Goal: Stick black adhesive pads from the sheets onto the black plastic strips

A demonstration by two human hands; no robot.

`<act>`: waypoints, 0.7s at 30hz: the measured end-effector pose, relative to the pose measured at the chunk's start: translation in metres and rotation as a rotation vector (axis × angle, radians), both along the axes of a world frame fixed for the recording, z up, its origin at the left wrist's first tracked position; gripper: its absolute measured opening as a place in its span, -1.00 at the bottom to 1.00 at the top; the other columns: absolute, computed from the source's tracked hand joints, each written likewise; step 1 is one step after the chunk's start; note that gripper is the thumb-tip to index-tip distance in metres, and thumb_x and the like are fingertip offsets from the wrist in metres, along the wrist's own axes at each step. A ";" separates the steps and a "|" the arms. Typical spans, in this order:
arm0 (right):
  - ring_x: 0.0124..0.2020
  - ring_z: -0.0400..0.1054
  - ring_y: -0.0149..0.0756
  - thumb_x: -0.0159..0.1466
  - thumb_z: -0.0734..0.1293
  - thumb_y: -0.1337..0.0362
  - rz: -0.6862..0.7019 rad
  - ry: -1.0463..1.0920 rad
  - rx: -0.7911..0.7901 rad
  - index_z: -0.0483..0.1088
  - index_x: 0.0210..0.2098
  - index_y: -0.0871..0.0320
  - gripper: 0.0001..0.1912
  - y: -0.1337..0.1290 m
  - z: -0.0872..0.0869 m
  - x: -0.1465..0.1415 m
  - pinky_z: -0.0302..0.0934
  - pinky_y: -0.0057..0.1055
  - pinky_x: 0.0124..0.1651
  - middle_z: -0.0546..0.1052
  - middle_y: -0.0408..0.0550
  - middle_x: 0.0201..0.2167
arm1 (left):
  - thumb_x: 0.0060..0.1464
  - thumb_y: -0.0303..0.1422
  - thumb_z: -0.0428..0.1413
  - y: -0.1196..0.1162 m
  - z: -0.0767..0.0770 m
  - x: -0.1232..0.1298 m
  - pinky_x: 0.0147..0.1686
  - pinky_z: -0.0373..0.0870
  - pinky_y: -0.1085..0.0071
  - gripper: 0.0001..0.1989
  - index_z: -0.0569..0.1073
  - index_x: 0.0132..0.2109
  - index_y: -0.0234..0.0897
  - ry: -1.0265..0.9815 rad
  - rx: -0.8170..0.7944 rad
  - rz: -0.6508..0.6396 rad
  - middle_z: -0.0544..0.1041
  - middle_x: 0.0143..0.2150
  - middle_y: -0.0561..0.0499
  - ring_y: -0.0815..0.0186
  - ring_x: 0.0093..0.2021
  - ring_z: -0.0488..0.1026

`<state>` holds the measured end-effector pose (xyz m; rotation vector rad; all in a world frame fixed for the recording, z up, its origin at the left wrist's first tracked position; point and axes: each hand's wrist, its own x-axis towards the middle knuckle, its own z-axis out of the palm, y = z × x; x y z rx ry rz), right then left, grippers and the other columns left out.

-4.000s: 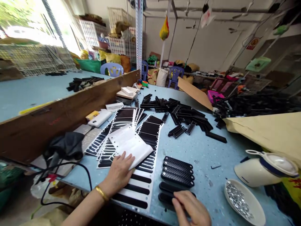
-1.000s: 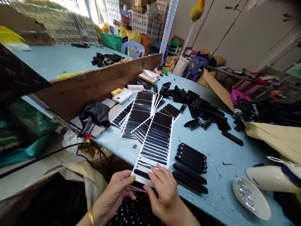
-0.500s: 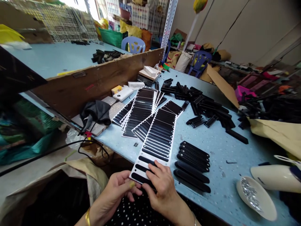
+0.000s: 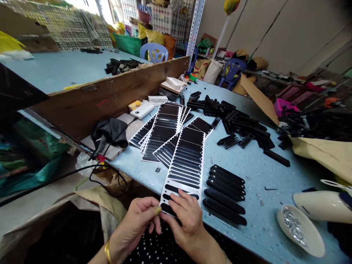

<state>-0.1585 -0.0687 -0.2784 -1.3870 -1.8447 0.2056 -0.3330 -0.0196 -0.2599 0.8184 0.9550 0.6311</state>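
A white sheet of black adhesive strips (image 4: 187, 157) lies slanted on the table, its near end reaching past the front edge. Thumb and index finger of my left hand (image 4: 144, 218) pinch that sheet's near left corner, beside the lowest black strip (image 4: 167, 209). My right hand (image 4: 187, 214) holds the near end, fingers across the lower strips and thumb by the front edge; part of the strips is hidden beneath it. Right of the sheet, several long black plastic pieces (image 4: 225, 205) lie in a row, the farther ones with a textured face and screw holes.
More strip sheets (image 4: 162, 128) are fanned out behind. A heap of black parts (image 4: 233, 117) spreads across the back right. A bowl of small metal pieces (image 4: 310, 238), a cream-coloured bottle-like object (image 4: 321, 207) and a hex key (image 4: 271, 189) are on the right. A wooden board (image 4: 115, 88) borders the left.
The near end of the sheet has shifted slightly right, and my left hand has moved right with it, thumb and finger closer to the corner. My right hand stays on the sheet.
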 end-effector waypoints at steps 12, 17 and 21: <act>-0.04 0.46 -0.05 0.29 0.33 0.29 0.006 0.274 -0.157 0.54 -0.08 0.07 -0.77 0.009 0.009 0.003 0.32 -0.05 0.07 0.62 0.02 -0.17 | -0.03 -0.18 0.30 0.013 0.008 0.020 -0.66 0.15 0.57 -0.70 0.51 -0.44 -0.37 -0.090 0.015 0.009 0.46 -0.63 0.04 0.40 -0.66 0.42; -0.23 0.51 -0.16 0.31 0.30 0.26 0.047 0.491 -0.260 0.59 -0.29 0.10 -0.81 0.015 0.017 0.000 0.32 -0.12 0.08 0.62 -0.04 -0.35 | 0.00 -0.16 0.27 0.012 0.006 0.028 -0.65 0.19 0.59 -0.68 0.51 -0.46 -0.38 0.007 0.120 -0.017 0.48 -0.65 0.01 0.39 -0.65 0.44; -0.30 0.52 -0.18 0.32 0.32 0.16 -0.033 0.825 -0.478 0.56 -0.36 0.15 -0.75 0.022 0.027 0.005 0.41 -0.29 -0.18 0.61 -0.03 -0.40 | -0.02 -0.17 0.28 0.011 0.007 0.024 -0.64 0.22 0.60 -0.69 0.54 -0.42 -0.39 0.002 0.060 0.009 0.57 -0.52 -0.07 0.39 -0.61 0.48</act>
